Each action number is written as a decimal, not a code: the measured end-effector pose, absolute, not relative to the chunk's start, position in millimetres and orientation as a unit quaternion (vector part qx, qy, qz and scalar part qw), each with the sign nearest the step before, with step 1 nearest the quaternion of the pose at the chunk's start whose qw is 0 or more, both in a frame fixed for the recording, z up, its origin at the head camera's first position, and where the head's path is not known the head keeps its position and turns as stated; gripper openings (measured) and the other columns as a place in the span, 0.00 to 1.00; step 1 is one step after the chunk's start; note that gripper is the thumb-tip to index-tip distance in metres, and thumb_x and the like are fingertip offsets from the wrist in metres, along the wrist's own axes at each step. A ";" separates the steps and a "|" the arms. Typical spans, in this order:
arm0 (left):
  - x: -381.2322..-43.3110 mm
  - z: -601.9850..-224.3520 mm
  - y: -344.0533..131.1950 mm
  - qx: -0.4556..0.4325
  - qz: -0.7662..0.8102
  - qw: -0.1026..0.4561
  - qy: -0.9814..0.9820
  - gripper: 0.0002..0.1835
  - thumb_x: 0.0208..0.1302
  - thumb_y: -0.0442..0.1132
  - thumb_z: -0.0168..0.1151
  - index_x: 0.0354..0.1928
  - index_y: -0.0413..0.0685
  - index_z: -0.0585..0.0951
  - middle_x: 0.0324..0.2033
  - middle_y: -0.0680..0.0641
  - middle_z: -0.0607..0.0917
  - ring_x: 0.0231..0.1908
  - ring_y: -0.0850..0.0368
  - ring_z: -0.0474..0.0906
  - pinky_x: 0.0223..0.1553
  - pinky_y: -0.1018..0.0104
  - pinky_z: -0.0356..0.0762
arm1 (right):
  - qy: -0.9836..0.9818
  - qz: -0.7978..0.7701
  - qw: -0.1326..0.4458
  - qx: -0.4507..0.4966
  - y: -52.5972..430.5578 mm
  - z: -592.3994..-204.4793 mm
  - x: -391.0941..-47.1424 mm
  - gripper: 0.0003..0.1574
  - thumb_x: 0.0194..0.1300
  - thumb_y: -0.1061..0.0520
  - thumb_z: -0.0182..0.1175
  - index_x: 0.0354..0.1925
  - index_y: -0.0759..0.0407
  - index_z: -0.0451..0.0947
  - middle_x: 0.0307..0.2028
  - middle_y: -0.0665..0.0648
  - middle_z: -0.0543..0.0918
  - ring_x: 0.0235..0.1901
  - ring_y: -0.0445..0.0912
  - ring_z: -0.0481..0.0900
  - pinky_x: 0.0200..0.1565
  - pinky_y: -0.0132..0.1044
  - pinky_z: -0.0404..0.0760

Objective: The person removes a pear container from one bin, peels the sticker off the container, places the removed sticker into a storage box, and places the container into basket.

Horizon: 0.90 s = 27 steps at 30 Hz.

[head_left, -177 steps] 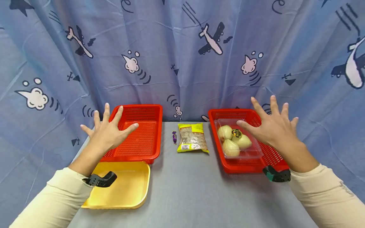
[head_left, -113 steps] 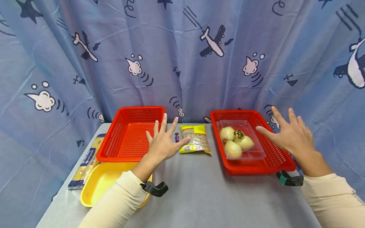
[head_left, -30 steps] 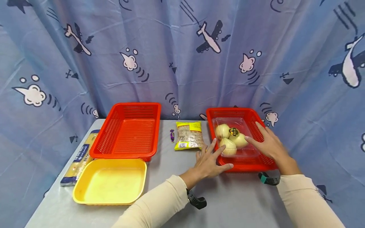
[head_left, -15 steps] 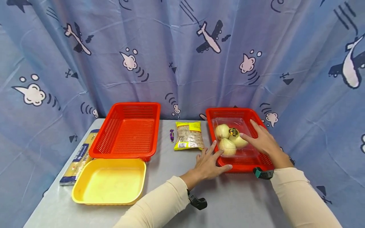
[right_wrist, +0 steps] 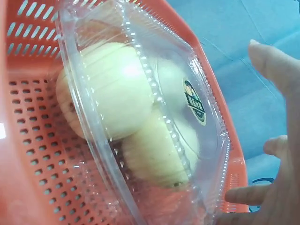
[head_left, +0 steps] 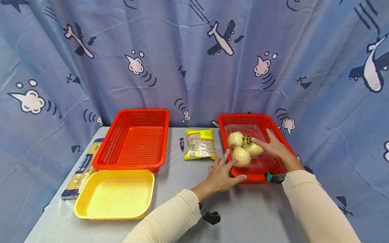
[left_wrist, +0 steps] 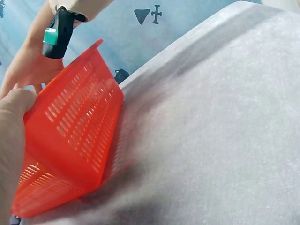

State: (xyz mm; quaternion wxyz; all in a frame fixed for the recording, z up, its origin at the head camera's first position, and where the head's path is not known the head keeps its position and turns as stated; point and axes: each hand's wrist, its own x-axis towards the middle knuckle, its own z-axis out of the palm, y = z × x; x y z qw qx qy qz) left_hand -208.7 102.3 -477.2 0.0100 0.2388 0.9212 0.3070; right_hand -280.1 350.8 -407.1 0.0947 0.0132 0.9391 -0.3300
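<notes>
A clear plastic box (head_left: 259, 162) with pale yellow pears (head_left: 241, 156) and a dark label (right_wrist: 194, 102) sits inside the right red basket (head_left: 255, 177), tilted up in the right wrist view. My left hand (head_left: 221, 176) is at the basket's near left corner, fingers spread, fingertips right at the rim. The left wrist view has its thumb (left_wrist: 21, 101) beside the basket's wall (left_wrist: 77, 122). My right hand (head_left: 278, 150) reaches over the basket's right side, thumb overlapping the box's lid near the label and fingers spread along its right edge.
Left of the hands stand another red basket (head_left: 143, 145) and a yellow tray (head_left: 115, 194). A long packet (head_left: 83, 168) lies beside them. Between the baskets lie a purple-wrapped sweet (head_left: 182, 144) and a yellow bag (head_left: 200, 145). A blue curtain (head_left: 170, 50) hangs behind the table.
Earlier both hands were spread in the air; the left came right to the basket's near corner. Over the last second my right hand has moved left, closer over the box. The box has stayed in place.
</notes>
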 end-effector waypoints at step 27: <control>-209.5 -485.5 105.2 0.225 0.338 0.010 0.914 0.39 0.58 0.72 0.52 0.69 0.65 0.69 0.75 0.58 0.44 0.68 0.47 0.53 0.56 0.43 0.63 | 0.906 -0.357 0.214 0.082 365.1 -434.1 -291.5 0.71 0.61 0.26 0.53 0.71 0.77 0.33 0.67 0.80 0.47 0.64 0.74 0.49 0.60 0.67 0.56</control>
